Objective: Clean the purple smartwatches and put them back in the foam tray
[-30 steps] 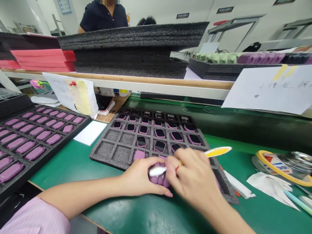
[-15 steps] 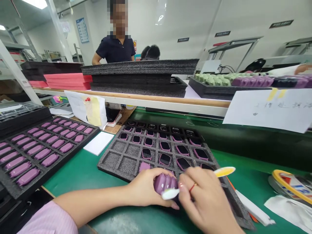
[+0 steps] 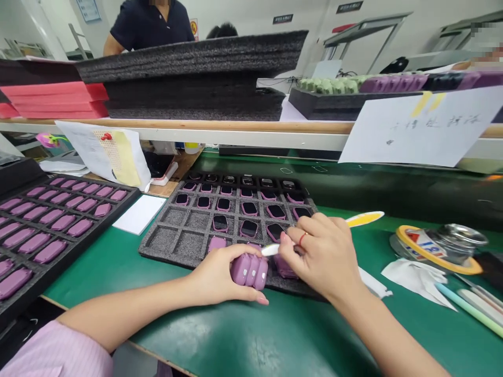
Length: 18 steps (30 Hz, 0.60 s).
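Observation:
Several purple watch cases (image 3: pixel 250 270) are stacked side by side in my left hand (image 3: pixel 220 275), its fingers and thumb wrapped round them. My right hand (image 3: pixel 320 251) grips a thin tool (image 3: pixel 364 219) with a yellow and white end; its white tip (image 3: pixel 270 250) points at the top of the held cases. Whether the tip touches them I cannot tell. Both hands are over the front edge of a dark foam tray (image 3: pixel 168 251), whose compartments hold purple watches with black screens (image 3: pixel 249 209). Several compartments at its left are bare. More purple cases (image 3: pixel 285 267) lie under my right hand.
At left is another foam tray (image 3: pixel 90 235) of purple cases. A white card (image 3: pixel 139 214) lies between the trays. A glass jar (image 3: pixel 463 238), tissue (image 3: pixel 412 277) and pens (image 3: pixel 471 309) are at right. A shelf (image 3: pixel 236 137) with foam stacks crosses behind; a person (image 3: pixel 151 23) stands beyond.
The camera view has shifted, with the shelf and trays now higher and further left. The held cases have turned so their small shiny marks show, and the tool tip has risen to their upper edge.

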{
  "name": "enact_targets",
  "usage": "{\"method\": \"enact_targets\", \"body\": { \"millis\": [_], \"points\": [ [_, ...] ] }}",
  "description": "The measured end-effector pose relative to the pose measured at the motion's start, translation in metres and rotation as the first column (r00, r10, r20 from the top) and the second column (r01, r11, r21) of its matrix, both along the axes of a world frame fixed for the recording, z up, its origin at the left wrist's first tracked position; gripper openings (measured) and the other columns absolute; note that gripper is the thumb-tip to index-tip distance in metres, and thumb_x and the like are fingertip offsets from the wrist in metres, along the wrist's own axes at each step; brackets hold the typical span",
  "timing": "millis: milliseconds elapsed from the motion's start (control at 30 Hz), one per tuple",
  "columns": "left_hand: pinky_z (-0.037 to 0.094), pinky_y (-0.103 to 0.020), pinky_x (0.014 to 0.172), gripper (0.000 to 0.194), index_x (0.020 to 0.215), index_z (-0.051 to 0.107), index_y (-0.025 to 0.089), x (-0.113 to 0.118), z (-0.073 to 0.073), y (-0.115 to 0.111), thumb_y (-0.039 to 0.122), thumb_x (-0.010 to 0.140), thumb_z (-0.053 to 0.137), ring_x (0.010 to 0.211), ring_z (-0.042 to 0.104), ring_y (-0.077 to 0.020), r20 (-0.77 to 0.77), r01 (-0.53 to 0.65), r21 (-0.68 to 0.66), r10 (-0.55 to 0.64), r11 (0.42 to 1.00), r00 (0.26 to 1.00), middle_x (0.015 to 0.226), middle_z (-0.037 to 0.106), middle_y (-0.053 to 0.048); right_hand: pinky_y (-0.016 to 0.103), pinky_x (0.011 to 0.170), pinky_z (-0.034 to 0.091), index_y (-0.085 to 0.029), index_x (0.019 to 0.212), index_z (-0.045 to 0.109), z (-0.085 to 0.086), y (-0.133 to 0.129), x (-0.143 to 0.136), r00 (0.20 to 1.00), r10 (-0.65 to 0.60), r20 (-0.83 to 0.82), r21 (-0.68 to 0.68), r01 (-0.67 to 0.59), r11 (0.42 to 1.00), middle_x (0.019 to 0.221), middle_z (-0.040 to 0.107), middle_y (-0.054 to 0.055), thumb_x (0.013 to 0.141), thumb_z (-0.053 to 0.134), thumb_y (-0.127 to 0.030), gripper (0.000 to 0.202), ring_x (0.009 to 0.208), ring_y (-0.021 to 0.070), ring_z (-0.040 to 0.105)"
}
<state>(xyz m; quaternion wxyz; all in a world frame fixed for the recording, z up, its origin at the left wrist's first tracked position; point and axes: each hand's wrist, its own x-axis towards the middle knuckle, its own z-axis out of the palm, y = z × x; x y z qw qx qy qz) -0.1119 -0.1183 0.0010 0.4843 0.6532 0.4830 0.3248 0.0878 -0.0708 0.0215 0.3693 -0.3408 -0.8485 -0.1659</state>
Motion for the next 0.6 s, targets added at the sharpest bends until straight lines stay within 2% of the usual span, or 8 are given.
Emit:
{"method": "enact_targets", "body": {
  "millis": [133,267,400,433,500,600],
  "points": [
    [0.050,-0.037,0.096,0.066,0.116,0.065,0.021,0.000,0.002,0.000,0.033,0.058,0.093,0.104,0.067,-0.0248,0.028,0.032,0.017,-0.032,0.999,0.999,0.115,0.070,-0.006,0.033,0.061,0.026,-0.020,0.053,0.051,-0.002,0.002,0.007,0.990,0.133,0.043,-0.048,-0.131,0.990,0.055,0.044,0.001,0.090,0.047,-0.020,0.038,0.060,0.0159,0.037],
    [0.048,-0.040,0.101,0.063,0.115,0.065,0.022,0.000,0.006,0.000,0.034,0.060,0.093,0.109,0.066,-0.0262,0.015,0.037,0.003,-0.037,0.999,0.999,0.115,0.070,-0.006,0.033,0.060,0.024,-0.020,0.049,0.045,-0.003,0.003,0.015,1.000,-0.006,-0.010,-0.068,0.005,0.998,0.053,0.041,0.001,0.090,0.048,-0.020,0.042,0.059,0.0158,0.036],
    [0.051,-0.039,0.097,0.061,0.114,0.065,0.022,0.000,0.007,0.001,0.029,0.060,0.092,0.103,0.068,-0.0244,0.007,0.046,0.020,-0.046,0.999,0.999,0.113,0.071,-0.004,0.033,0.061,0.026,-0.020,0.053,0.051,-0.002,-0.001,0.012,0.990,0.133,0.046,-0.102,-0.128,0.987,0.056,0.044,0.001,0.091,0.046,-0.022,0.038,0.059,0.0158,0.036],
    [0.051,-0.039,0.097,0.061,0.114,0.065,0.022,0.000,0.007,0.001,0.029,0.060,0.092,0.103,0.068,-0.0244,0.015,0.045,0.019,-0.045,0.999,0.999,0.112,0.071,-0.004,0.033,0.061,0.025,-0.020,0.053,0.051,-0.003,-0.001,0.012,0.991,0.109,0.078,-0.091,-0.102,0.991,0.056,0.044,0.001,0.092,0.047,-0.023,0.039,0.059,0.0161,0.035],
    [0.049,-0.041,0.101,0.061,0.114,0.064,0.023,0.000,0.006,0.001,0.029,0.060,0.092,0.107,0.068,-0.0256,0.045,0.046,0.005,-0.046,0.999,0.998,0.111,0.071,-0.004,0.034,0.061,0.025,-0.020,0.052,0.051,-0.004,0.005,0.018,0.993,-0.057,0.102,-0.075,0.065,0.995,0.056,0.045,0.002,0.094,0.047,-0.028,0.043,0.060,0.0175,0.038],
    [0.046,-0.043,0.107,0.059,0.113,0.064,0.024,0.000,0.003,-0.002,0.028,0.062,0.092,0.112,0.067,-0.0267,0.099,0.043,-0.023,-0.040,0.999,0.994,0.111,0.072,-0.004,0.034,0.060,0.026,-0.021,0.056,0.054,-0.007,0.020,0.044,0.948,-0.305,0.094,-0.143,0.316,0.938,0.057,0.048,0.004,0.099,0.041,-0.034,0.047,0.061,0.0203,0.044]
  ]
}}
